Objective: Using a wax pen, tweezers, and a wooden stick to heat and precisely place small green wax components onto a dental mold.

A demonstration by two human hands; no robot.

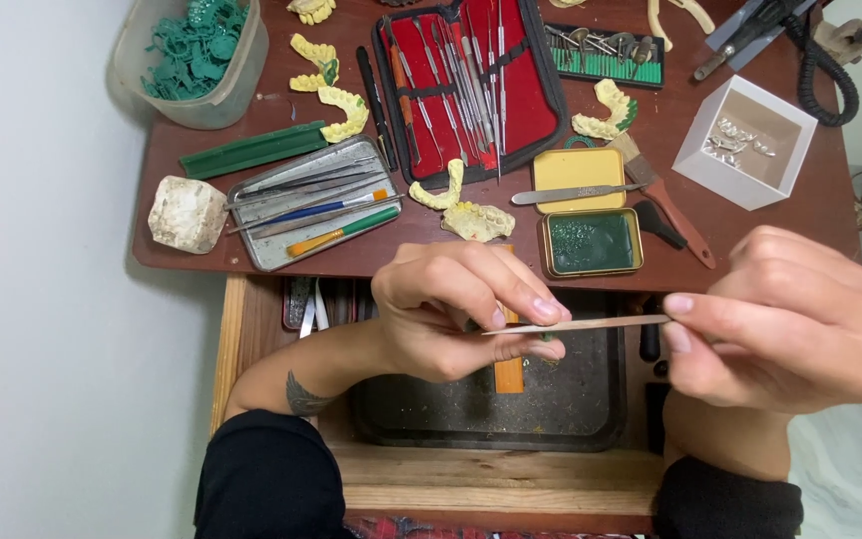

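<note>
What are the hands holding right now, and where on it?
The right hand pinches one end of a thin flat strip; the left hand grips the other end, maybe with something small underneath.

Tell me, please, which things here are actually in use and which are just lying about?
In use:
- thin flat stick, held between left hand and right hand

Lying about:
- red instrument case
- metal tray of tools
- yellow dental casts
- green-filled tin
- white box
</note>
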